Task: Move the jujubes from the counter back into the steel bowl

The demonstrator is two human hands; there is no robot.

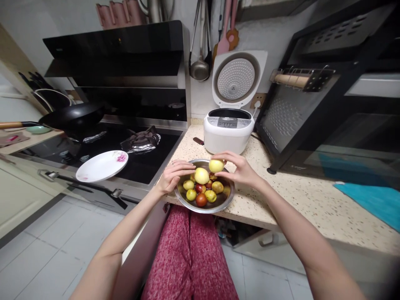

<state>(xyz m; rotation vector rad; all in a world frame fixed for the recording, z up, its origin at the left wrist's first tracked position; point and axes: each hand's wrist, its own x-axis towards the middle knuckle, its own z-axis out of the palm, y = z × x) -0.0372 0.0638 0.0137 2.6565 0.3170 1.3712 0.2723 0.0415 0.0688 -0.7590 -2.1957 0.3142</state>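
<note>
A round metal bowl (229, 198) sits at the counter's front edge, with several round yellow, brownish and red fruits in it, some mottled. My right hand (239, 168) reaches over the bowl's far right rim, thumb and fingers closed around a pale yellow fruit (216, 166). Beside that one is a larger yellow fruit (201, 176), at the top of the pile. My left hand (175, 176) is over the bowl's left rim, fingers stretched out so that the tips reach this larger fruit's left side; its thumb is apart from it. A red fruit (201, 200) lies near the front.
Behind the bowl stands a white rice cooker (229, 139) with its lid up. To the left, a white plate (100, 166) juts over the stove's (162, 154) front edge, and a black wok (71, 118) rests on a burner. A black rack (281, 121) and teal cloth (371, 202) are at right.
</note>
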